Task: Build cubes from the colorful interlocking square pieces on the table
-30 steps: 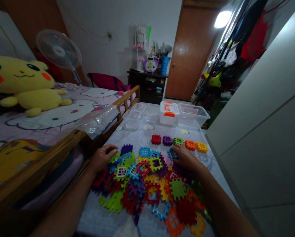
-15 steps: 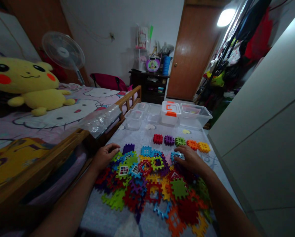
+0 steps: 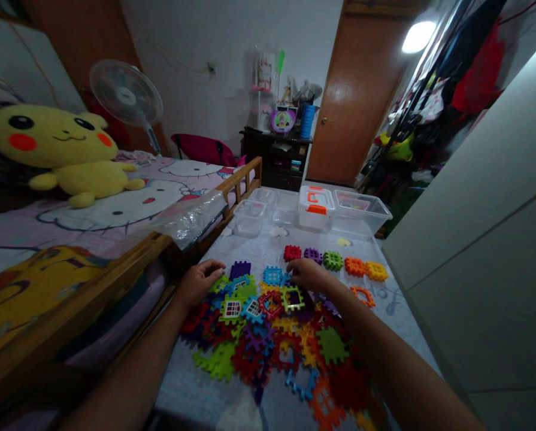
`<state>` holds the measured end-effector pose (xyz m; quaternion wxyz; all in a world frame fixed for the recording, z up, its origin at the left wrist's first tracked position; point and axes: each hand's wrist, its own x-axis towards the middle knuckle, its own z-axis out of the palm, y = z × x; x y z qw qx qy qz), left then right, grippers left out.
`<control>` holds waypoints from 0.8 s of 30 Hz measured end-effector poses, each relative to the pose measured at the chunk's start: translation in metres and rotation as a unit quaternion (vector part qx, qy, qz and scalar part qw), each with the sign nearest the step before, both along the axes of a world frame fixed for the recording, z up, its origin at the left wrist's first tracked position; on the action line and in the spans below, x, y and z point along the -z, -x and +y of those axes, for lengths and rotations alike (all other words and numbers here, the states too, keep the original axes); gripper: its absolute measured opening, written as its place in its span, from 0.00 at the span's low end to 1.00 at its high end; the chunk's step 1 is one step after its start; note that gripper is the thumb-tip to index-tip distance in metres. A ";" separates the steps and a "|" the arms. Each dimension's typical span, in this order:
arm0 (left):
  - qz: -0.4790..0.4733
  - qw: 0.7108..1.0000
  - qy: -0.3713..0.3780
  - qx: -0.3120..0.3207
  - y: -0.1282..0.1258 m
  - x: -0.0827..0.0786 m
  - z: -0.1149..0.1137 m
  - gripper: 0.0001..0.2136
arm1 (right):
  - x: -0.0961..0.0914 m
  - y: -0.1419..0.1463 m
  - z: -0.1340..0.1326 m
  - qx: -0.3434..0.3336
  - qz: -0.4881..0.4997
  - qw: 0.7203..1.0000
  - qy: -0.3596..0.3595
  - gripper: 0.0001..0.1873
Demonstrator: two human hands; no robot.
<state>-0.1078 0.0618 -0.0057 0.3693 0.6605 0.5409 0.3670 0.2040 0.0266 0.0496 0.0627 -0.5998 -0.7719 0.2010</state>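
Note:
A heap of coloured plastic waffle tiles (image 3: pixel 272 335) covers the near part of a table (image 3: pixel 259 248). My left hand (image 3: pixel 200 281) rests on the heap's left edge, fingers curled over green and purple tiles. My right hand (image 3: pixel 308 274) reaches across to the heap's far middle, fingers bent down onto a blue tile (image 3: pixel 274 275); what it grips, if anything, is hidden. Beyond it lies a row of single tiles: red (image 3: pixel 292 252), purple (image 3: pixel 313 254), green (image 3: pixel 333 260), orange (image 3: pixel 354 266), yellow (image 3: pixel 376 271). An orange frame tile (image 3: pixel 363 295) lies apart at the right.
Clear plastic boxes (image 3: pixel 248 215) and a white case with orange latches (image 3: pixel 315 206) stand at the table's far end. A bed with a wooden rail (image 3: pixel 232 185) and a yellow plush toy (image 3: pixel 65 149) is on the left, a white cabinet (image 3: pixel 483 227) on the right.
My right hand has moved left from the heap's right side to its far middle by the blue tile. An orange frame tile now shows at the right. My left hand has stayed put.

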 end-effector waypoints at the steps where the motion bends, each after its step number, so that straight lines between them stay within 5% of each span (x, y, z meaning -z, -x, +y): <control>1: -0.002 1.000 0.001 -0.001 0.000 0.000 0.000 0.18 | 0.000 -0.001 0.000 0.001 0.009 1.000 0.001 0.14; 8: 0.023 1.000 0.005 -0.002 0.001 0.000 0.002 0.19 | -0.018 -0.030 -0.014 0.045 0.061 0.996 -0.049 0.07; 14: 0.028 1.000 0.001 -0.001 0.002 0.002 0.002 0.20 | -0.024 -0.063 -0.053 0.116 -0.002 0.974 -0.195 0.07; 18: 0.043 0.999 0.000 0.007 0.003 0.003 0.003 0.20 | -0.005 -0.071 -0.076 0.086 -0.070 0.983 -0.150 0.08; 24: 0.056 0.998 -0.003 0.019 0.006 0.007 0.004 0.19 | 0.004 -0.076 -0.085 0.050 -0.002 0.995 -0.089 0.09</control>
